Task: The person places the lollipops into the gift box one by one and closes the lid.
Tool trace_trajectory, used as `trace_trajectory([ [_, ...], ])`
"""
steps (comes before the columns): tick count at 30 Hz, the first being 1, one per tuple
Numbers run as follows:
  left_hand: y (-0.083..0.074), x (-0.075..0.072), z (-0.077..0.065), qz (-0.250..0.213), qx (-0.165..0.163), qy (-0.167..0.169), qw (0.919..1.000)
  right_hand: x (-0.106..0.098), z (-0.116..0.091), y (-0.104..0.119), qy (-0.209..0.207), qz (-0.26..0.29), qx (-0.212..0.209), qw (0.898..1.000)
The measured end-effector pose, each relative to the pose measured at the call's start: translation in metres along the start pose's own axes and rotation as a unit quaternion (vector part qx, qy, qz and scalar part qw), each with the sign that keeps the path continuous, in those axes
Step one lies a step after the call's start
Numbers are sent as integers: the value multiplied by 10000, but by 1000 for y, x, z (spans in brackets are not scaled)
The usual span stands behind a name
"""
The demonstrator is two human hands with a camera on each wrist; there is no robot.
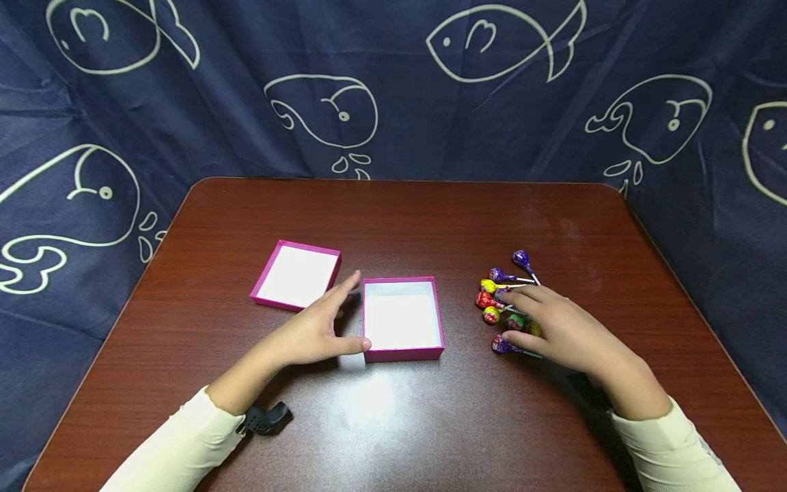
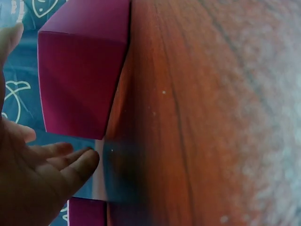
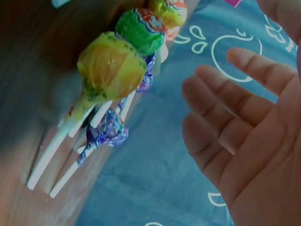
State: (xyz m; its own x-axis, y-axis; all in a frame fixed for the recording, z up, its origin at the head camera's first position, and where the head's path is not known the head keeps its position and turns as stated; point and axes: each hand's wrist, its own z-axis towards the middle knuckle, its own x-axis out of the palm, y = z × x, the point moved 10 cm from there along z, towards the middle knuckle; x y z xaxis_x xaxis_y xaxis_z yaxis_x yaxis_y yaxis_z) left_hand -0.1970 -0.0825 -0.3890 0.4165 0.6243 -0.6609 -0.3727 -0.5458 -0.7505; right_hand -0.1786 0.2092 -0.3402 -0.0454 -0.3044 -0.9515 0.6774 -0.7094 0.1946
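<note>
A pink-edged square box [image 1: 404, 355] with a white inside stands on the table, its top uncovered. At its left side is my left hand [image 1: 316, 331], fingers spread, the thumb at the near left corner; whether it touches cannot be told. A pink wall of the box [image 2: 80, 84] rises above that hand in the left wrist view. My right hand [image 1: 556, 328] hovers over a group of lollipops, fingers apart and holding nothing. Among them are a red lollipop [image 1: 484, 299], a purple lollipop [image 1: 521, 258], a yellow lollipop [image 3: 113, 66] and a green lollipop [image 3: 141, 30]. The hand hides some.
A matching shallow box lid [image 1: 298, 273], white inside up, lies left of the box, just behind my left hand. The brown wooden table [image 1: 399, 212] ends at a dark blue curtain [image 1: 399, 137] with white fish and whale drawings. A black wrist strap [image 1: 267, 418] is on the left wrist.
</note>
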Motion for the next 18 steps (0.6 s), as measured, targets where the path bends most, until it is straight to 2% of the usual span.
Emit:
trace_trajectory([
  [6, 0, 8, 1, -64, 7, 325, 9995, 6, 0, 7, 68, 178, -182, 9997],
  [12, 2, 9, 5, 151, 32, 330, 9993, 11, -1, 12, 182, 252, -308, 9990],
  [18, 2, 7, 7, 291, 41, 265, 9992, 20, -2, 9, 487, 296, -169, 9982],
])
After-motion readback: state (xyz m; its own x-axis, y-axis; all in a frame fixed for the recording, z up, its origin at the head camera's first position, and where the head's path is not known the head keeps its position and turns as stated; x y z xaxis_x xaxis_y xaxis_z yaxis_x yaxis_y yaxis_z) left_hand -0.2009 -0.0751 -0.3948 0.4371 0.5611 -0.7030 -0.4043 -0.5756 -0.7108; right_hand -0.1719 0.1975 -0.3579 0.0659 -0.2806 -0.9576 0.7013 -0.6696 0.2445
